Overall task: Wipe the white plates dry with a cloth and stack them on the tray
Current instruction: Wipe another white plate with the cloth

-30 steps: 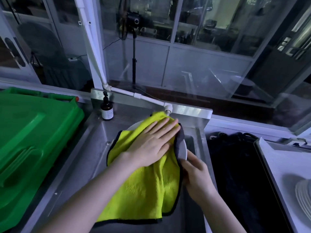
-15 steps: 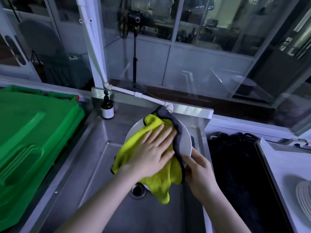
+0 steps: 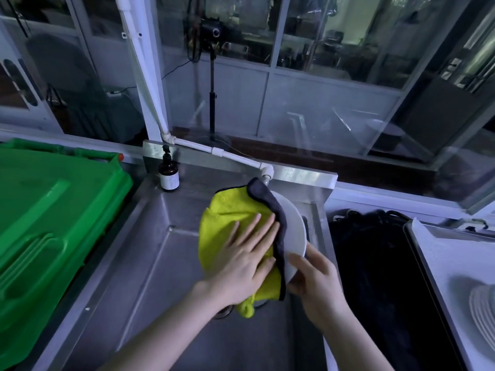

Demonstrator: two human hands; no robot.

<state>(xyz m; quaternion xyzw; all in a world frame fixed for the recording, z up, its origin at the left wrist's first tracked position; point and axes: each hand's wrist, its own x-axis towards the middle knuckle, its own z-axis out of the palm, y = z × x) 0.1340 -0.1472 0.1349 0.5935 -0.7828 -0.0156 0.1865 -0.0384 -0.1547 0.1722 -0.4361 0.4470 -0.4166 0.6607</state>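
Left hand (image 3: 242,266) presses fuzzy yellow cloth (image 3: 230,223) against smooth round plate (image 3: 293,231).

text: none legible | pump bottle (image 3: 168,174) label: present, print too small to read

Bench: the stainless steel bench (image 3: 107,277) was dimly lit.
Windows: a glazed partition (image 3: 321,108) stood behind it.
Left: a green bin lid (image 3: 53,223) sat alongside.

Setting: kitchen dishwashing station.
Evidence: stainless steel sink (image 3: 160,277), white pipe tap (image 3: 235,156), brown pump bottle (image 3: 168,174), stacked white plates (image 3: 482,317).
Surround: glazed partitions (image 3: 321,108) behind.
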